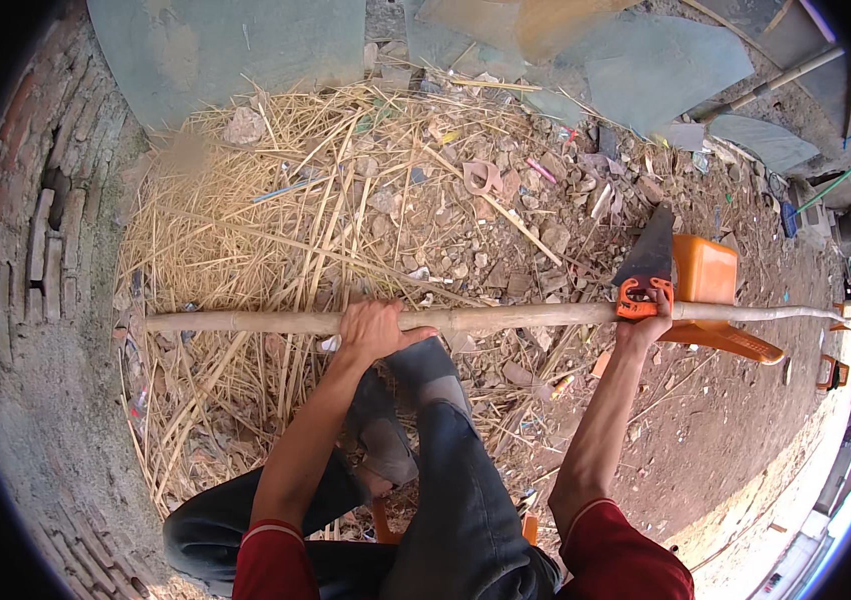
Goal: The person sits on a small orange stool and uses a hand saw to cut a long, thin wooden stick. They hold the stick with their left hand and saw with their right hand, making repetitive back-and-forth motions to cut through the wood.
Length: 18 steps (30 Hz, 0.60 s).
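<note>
Because the long pole point(505, 318) lies crosswise over the person's raised knee point(425, 365) and reaches far past both hands, it looks stiff and fairly light for its length, a bare, pale stick that narrows to a thin tip at the right. The left hand point(373, 330) is closed over the top of the pole just beside the knee, pressing it down; that thicker middle stretch seems the surest place to hold, since the smooth bark could roll under a loose grip. The right hand point(645, 322) is wrapped around the orange handle of a saw point(645, 262), whose dark blade stands up across the pole and points away from the person. An orange plastic stool point(710, 290) sits just behind the blade, under the pole's right part, and appears to prop it.

The thin right end hangs free and would likely whip or sag if cut loose. Straw point(275, 230) and rubble cover the ground ahead, so footing is rough there. A brick wall point(35, 260) curves close on the left, near the pole's thick end, leaving little room to slide it that way; bare dirt to the right is more open.
</note>
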Tool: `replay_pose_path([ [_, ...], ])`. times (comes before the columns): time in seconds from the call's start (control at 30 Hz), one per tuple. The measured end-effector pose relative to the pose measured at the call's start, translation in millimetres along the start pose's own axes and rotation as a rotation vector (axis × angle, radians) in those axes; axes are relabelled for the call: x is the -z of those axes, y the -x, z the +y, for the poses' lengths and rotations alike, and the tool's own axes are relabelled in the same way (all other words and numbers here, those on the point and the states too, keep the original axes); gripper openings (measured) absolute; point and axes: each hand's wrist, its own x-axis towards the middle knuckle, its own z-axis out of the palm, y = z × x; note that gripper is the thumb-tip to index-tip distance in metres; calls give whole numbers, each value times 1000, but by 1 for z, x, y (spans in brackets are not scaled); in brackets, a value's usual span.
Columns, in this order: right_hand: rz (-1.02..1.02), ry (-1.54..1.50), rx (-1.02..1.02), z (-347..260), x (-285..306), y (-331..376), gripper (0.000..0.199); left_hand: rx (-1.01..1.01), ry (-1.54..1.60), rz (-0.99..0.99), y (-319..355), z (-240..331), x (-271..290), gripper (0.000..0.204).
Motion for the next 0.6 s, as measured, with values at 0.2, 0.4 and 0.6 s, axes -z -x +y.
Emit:
replay_pose_path([
  [0.2, 33, 98, -132, -6, 12, -26, 20, 42, -14, -47, -20, 25, -1, 85],
  [0.4, -126, 356, -22, -36, 16, 117, 23, -37, -41, -27, -11, 22, -8, 83],
  [0.6, -469, 815, 256, -49, 93, 257, 24, -393, 20, 382, -14, 82, -33, 76],
])
